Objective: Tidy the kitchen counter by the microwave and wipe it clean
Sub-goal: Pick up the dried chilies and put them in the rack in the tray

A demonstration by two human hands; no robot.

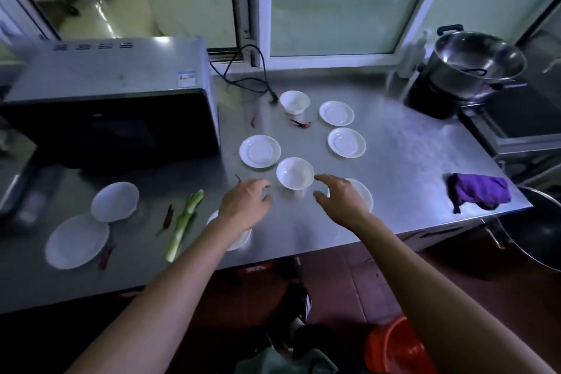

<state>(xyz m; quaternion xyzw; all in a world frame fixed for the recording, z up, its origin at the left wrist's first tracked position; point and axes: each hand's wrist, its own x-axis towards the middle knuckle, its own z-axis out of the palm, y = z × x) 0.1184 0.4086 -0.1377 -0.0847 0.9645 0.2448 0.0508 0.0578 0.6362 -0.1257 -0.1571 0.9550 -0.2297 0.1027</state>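
- The left hand and the right hand hover over the steel counter, one on each side of a white bowl; both have loosely spread fingers and hold nothing, and neither touches the bowl.
- A white dish lies partly under the right hand, and another partly under the left wrist.
- Beyond the bowl lie three white saucers: one just behind and left of it, one behind and right, one farther back.
- A second bowl stands farthest back, with a red chilli just before it.
- Left of the bowl lie a green vegetable stalk, a dark chilli, and two more white dishes.
- The microwave stands behind and left of the bowl.
- A purple cloth lies well right of the bowl, at the counter's edge.
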